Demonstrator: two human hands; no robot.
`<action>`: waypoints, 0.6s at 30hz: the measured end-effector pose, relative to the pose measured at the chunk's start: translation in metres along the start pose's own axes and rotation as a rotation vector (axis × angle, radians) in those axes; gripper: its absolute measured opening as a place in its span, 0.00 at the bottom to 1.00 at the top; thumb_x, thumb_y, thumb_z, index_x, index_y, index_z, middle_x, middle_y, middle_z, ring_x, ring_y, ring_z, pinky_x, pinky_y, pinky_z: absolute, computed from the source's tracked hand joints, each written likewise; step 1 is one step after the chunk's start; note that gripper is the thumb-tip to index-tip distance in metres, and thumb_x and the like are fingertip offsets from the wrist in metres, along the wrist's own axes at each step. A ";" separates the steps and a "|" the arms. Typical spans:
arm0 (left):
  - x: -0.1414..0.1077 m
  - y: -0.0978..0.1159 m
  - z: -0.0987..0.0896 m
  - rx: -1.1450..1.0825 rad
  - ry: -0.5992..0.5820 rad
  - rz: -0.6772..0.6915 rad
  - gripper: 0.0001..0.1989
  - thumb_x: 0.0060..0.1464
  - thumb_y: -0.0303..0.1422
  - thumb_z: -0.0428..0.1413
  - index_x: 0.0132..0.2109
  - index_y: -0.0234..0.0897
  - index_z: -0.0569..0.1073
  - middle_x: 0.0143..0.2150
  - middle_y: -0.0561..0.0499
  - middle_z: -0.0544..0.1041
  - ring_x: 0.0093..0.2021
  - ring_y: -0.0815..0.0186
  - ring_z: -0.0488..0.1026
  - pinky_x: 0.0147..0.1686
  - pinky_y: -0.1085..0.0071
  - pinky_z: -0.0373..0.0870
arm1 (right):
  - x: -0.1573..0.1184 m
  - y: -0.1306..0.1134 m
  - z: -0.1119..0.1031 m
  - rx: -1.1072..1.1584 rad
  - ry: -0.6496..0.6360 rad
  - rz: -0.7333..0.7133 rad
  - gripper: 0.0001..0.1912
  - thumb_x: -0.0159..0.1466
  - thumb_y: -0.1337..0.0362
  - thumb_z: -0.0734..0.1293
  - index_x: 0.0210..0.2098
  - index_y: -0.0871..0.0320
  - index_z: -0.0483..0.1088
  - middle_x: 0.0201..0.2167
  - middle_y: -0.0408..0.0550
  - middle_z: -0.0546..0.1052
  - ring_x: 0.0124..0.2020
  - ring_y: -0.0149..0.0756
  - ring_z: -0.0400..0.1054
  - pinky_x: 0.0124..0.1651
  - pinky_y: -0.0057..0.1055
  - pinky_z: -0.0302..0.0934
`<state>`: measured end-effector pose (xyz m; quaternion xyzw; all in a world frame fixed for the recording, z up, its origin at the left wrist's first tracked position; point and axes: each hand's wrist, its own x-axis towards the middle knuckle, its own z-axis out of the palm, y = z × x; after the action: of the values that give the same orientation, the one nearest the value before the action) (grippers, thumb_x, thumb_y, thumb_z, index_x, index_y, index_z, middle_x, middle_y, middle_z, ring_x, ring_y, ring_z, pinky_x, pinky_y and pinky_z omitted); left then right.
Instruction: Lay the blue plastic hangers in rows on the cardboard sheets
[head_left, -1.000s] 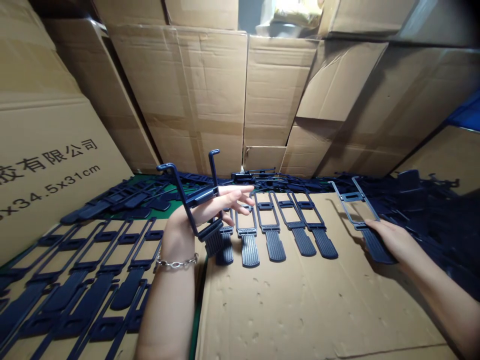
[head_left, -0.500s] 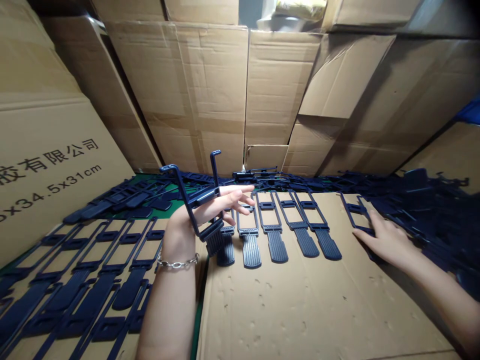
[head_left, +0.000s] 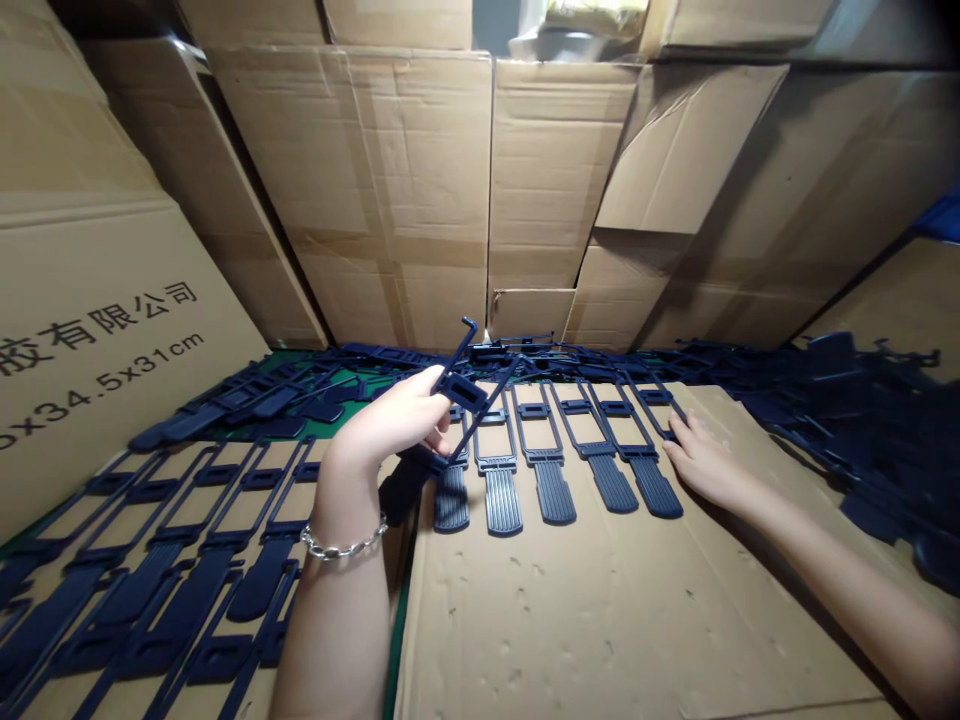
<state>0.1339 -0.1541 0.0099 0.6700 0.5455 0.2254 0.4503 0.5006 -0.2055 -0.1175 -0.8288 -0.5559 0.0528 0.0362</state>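
My left hand [head_left: 409, 415], with a silver chain bracelet at the wrist, is closed on a dark blue plastic frame [head_left: 463, 392] and holds it tilted above the board's left edge. At the right, my right hand [head_left: 701, 462] grips another dark blue frame [head_left: 655, 397] by its side, next to the row. My palm hides that frame's lower part. Several like frames with ribbed paddles [head_left: 555, 492] lie side by side along the far part of the cardboard board [head_left: 585, 620].
More blue frames [head_left: 217, 560] lie in rows on cardboard at the left. Piles of loose blue parts [head_left: 847, 420] spread behind the board and to its right. Tall cardboard boxes [head_left: 420, 190] stand at the back, and a printed box [head_left: 112, 330] stands at the left.
My right hand has moved left with its frame, closer to the row. My left hand has turned, and the frame in it now leans to the right.
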 end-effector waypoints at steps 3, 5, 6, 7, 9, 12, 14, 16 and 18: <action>0.000 0.004 0.002 -0.061 0.014 -0.002 0.10 0.40 0.25 0.46 0.33 0.37 0.65 0.25 0.54 0.71 0.22 0.65 0.74 0.23 0.71 0.71 | -0.003 -0.003 0.000 -0.011 0.000 -0.022 0.30 0.66 0.60 0.45 0.64 0.69 0.47 0.65 0.62 0.42 0.65 0.49 0.39 0.61 0.52 0.44; 0.002 0.005 0.005 -0.154 0.050 0.013 0.11 0.41 0.25 0.47 0.35 0.36 0.67 0.27 0.52 0.73 0.24 0.64 0.74 0.26 0.70 0.72 | -0.007 -0.003 0.000 -0.022 -0.007 -0.026 0.30 0.66 0.60 0.45 0.64 0.69 0.47 0.65 0.61 0.42 0.66 0.49 0.38 0.61 0.52 0.44; 0.004 0.006 0.006 -0.216 0.075 0.029 0.12 0.41 0.25 0.48 0.36 0.36 0.67 0.28 0.51 0.74 0.25 0.64 0.75 0.28 0.69 0.73 | -0.009 -0.003 -0.001 -0.029 -0.014 -0.025 0.30 0.66 0.60 0.45 0.64 0.69 0.47 0.66 0.61 0.42 0.66 0.48 0.38 0.61 0.52 0.44; 0.006 0.006 0.008 -0.291 0.106 0.051 0.13 0.41 0.25 0.48 0.38 0.35 0.68 0.29 0.50 0.75 0.26 0.64 0.75 0.30 0.67 0.73 | -0.011 -0.003 -0.002 -0.038 -0.021 -0.022 0.30 0.66 0.60 0.44 0.64 0.69 0.47 0.66 0.61 0.42 0.66 0.48 0.38 0.61 0.53 0.43; 0.010 0.008 0.013 -0.455 0.154 0.107 0.14 0.41 0.24 0.49 0.39 0.34 0.68 0.31 0.46 0.77 0.29 0.61 0.76 0.34 0.64 0.73 | -0.014 -0.003 -0.004 -0.062 -0.034 -0.017 0.30 0.66 0.59 0.44 0.65 0.68 0.46 0.66 0.60 0.42 0.66 0.49 0.39 0.61 0.54 0.43; 0.012 0.014 0.019 -0.680 0.154 0.190 0.12 0.40 0.25 0.51 0.37 0.29 0.70 0.34 0.39 0.78 0.35 0.56 0.76 0.37 0.60 0.73 | -0.019 -0.004 -0.007 -0.120 -0.060 -0.009 0.30 0.66 0.59 0.44 0.65 0.65 0.47 0.66 0.59 0.44 0.65 0.49 0.39 0.61 0.57 0.41; 0.010 0.018 0.022 -0.804 0.116 0.246 0.13 0.41 0.24 0.52 0.38 0.28 0.72 0.37 0.38 0.78 0.39 0.54 0.76 0.38 0.59 0.72 | -0.022 -0.007 -0.009 -0.154 -0.079 -0.004 0.29 0.66 0.59 0.44 0.65 0.63 0.47 0.66 0.57 0.44 0.66 0.49 0.39 0.60 0.58 0.40; 0.007 0.022 0.024 -0.910 0.070 0.297 0.17 0.44 0.23 0.51 0.43 0.30 0.72 0.40 0.40 0.78 0.43 0.53 0.74 0.41 0.57 0.72 | -0.027 -0.012 -0.013 -0.182 -0.060 -0.006 0.29 0.66 0.59 0.45 0.64 0.63 0.48 0.66 0.56 0.44 0.66 0.49 0.38 0.60 0.60 0.39; 0.004 0.023 0.025 -0.990 0.026 0.343 0.20 0.47 0.23 0.50 0.49 0.32 0.71 0.44 0.42 0.77 0.46 0.54 0.73 0.44 0.56 0.70 | -0.033 -0.022 -0.020 -0.188 0.024 -0.050 0.29 0.66 0.60 0.47 0.64 0.64 0.50 0.66 0.56 0.45 0.66 0.50 0.38 0.60 0.62 0.38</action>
<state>0.1672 -0.1588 0.0168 0.4538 0.2617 0.5349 0.6629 0.4703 -0.2276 -0.0935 -0.8150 -0.5783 -0.0102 -0.0339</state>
